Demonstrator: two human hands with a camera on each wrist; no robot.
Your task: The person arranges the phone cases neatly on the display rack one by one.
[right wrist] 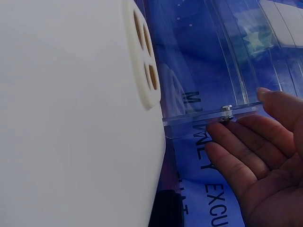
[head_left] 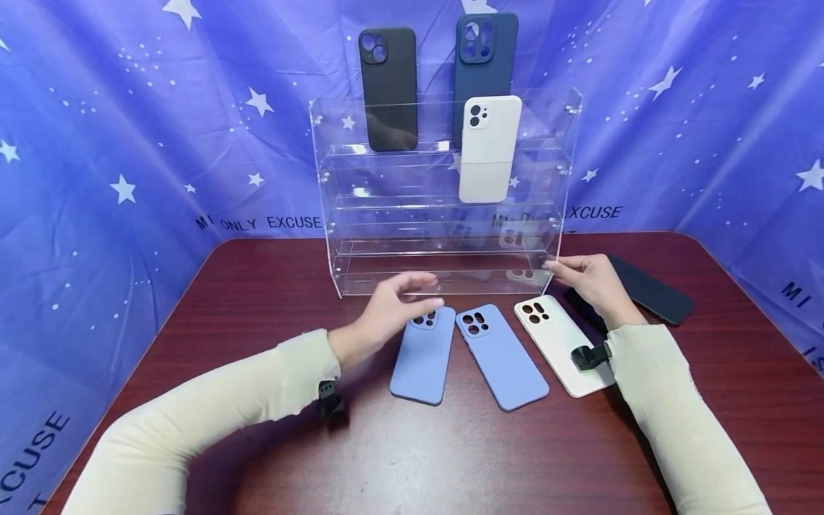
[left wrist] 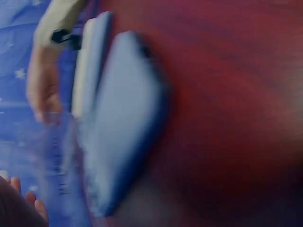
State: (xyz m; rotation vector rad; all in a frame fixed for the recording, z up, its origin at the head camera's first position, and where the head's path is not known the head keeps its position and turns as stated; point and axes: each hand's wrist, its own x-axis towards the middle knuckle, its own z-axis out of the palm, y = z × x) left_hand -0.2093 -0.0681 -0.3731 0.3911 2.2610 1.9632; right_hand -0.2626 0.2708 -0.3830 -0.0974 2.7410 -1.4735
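My left hand [head_left: 389,315] is over the top of a light-blue phone case [head_left: 421,365], its fingers extended toward the clear acrylic display rack [head_left: 444,282] and holding nothing. In the left wrist view only fingertips [left wrist: 40,208] show, and the blue case there is blurred. At the rack's lower right side, my right hand [head_left: 595,282] pinches the side panel [right wrist: 203,116]; the thumb lies on one face and the fingers on the other, beside a metal fastener [right wrist: 227,112]. A cream phone case [head_left: 560,343] lies below the right wrist, its camera holes toward the rack.
A second light-blue case [head_left: 505,361] lies between the first and the cream one. Dark cases [head_left: 656,290] rest beyond the right hand. On the rack stand a black case [head_left: 390,86], a navy case [head_left: 502,71] and a white case [head_left: 489,150]. A starry blue curtain [head_left: 257,157] hangs behind.
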